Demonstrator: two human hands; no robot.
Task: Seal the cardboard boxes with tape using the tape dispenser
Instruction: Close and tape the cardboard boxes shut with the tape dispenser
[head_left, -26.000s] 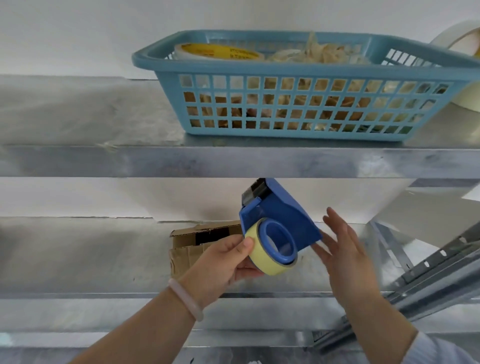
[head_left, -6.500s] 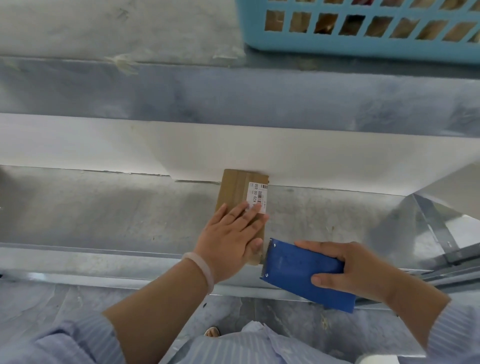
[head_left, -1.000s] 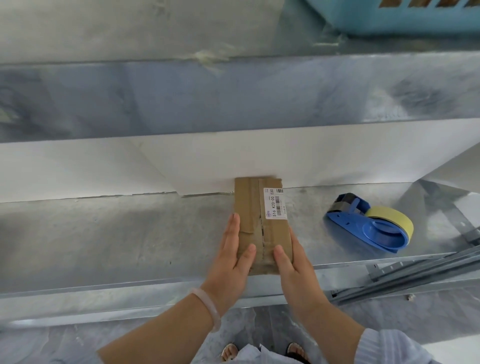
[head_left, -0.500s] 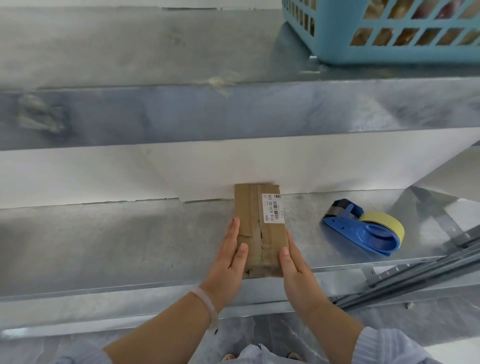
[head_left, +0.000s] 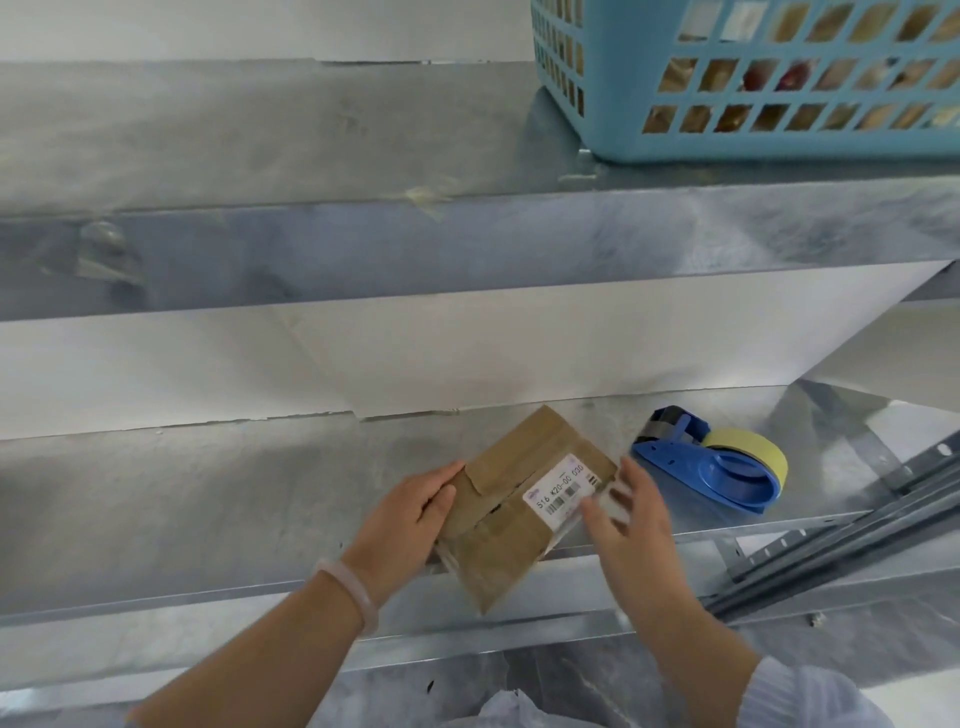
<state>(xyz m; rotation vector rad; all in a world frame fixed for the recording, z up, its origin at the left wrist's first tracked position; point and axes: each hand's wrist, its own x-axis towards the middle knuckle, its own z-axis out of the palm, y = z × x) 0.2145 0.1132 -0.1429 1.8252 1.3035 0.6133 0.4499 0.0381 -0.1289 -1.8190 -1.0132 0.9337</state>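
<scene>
A person's left hand (head_left: 410, 519) holds the small cardboard box (head_left: 493, 467) skewed at the metal shelf's (head_left: 208, 493) front edge, grip curled round its left side. The right hand (head_left: 628, 519), blurred, grip wide, meets the labelled side. The tape dispenser (head_left: 717, 467) lies near, rightward.

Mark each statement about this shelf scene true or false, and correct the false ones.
1. The tape dispenser lies on the lower shelf, to the right of the cardboard box. True.
2. The right hand holds the tape dispenser. False: no hand holds it; the right hand is at the box's right side, with its fingers straight.
3. The left hand grips the box's left edge. True.
4. The blue basket stands on the same shelf as the box. False: it stands on the upper shelf.
5. The box bears a white label. True.
</scene>
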